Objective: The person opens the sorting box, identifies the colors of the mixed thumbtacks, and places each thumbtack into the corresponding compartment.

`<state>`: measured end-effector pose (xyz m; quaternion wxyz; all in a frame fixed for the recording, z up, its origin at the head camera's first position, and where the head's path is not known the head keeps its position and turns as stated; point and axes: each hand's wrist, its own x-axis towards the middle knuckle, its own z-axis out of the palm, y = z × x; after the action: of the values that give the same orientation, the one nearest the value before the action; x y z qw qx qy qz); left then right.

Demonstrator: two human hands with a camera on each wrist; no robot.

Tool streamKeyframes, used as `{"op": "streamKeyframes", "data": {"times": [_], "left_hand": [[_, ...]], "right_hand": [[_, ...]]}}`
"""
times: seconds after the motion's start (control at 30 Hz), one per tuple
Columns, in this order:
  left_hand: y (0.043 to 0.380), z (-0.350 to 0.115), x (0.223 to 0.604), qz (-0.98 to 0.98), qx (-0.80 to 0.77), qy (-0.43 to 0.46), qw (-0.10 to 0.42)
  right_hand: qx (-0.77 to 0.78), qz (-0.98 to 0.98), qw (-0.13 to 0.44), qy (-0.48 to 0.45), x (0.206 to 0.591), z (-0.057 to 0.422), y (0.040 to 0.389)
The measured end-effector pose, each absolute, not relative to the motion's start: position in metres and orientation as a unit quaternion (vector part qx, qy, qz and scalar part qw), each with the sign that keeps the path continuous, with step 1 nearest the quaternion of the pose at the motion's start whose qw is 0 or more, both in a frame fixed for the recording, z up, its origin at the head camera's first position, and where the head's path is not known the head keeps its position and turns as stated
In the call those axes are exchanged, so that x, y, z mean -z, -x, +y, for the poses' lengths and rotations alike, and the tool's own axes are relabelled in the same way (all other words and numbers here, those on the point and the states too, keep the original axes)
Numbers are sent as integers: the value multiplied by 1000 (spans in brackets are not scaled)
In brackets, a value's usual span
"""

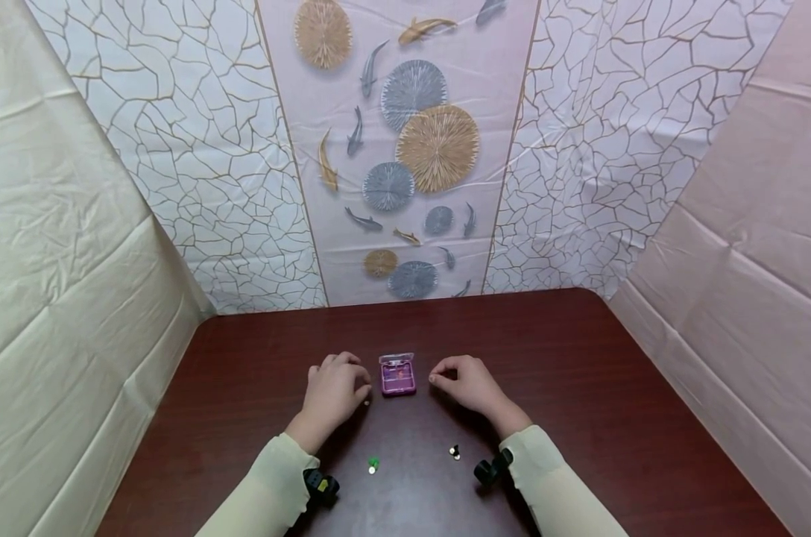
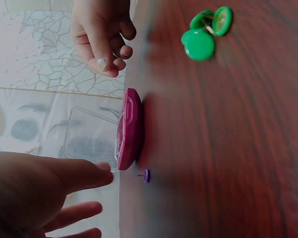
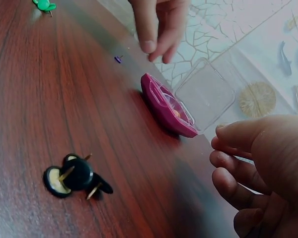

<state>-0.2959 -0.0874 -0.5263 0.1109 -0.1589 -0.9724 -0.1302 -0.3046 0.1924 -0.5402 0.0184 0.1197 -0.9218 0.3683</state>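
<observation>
A magenta box (image 1: 398,377) with its clear lid (image 3: 206,91) raised stands on the table between the two hands. Something small and orange (image 3: 177,113) lies inside it. To its left is my left hand (image 1: 335,388), fingers loosely bent and apart, holding nothing. Close to that thumb, a single purple thumbtack (image 2: 147,175) rests on the tabletop, pin sideways. On the box's other side my right hand (image 1: 468,382) hovers with loosely curled fingers, thumb near the index finger; I see nothing between them.
Several green thumbtacks (image 2: 201,42) lie in a cluster nearer the body, left of centre. Several black thumbtacks (image 3: 77,176) are grouped right of centre. A dark red wooden table (image 1: 546,335) carries everything, with patterned cloth (image 1: 405,149) hanging behind it.
</observation>
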Motion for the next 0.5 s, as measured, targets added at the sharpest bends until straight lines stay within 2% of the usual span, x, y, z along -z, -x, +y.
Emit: {"op": "streamKeyframes", "data": {"times": [0.13, 0.5], "left_hand": [[291, -89, 526, -977, 123, 157, 81], [286, -89, 534, -981, 112, 152, 52]], "right_hand": [[-371, -921, 17, -120, 539, 193, 303], [-373, -920, 10, -117, 537, 191, 298]]}}
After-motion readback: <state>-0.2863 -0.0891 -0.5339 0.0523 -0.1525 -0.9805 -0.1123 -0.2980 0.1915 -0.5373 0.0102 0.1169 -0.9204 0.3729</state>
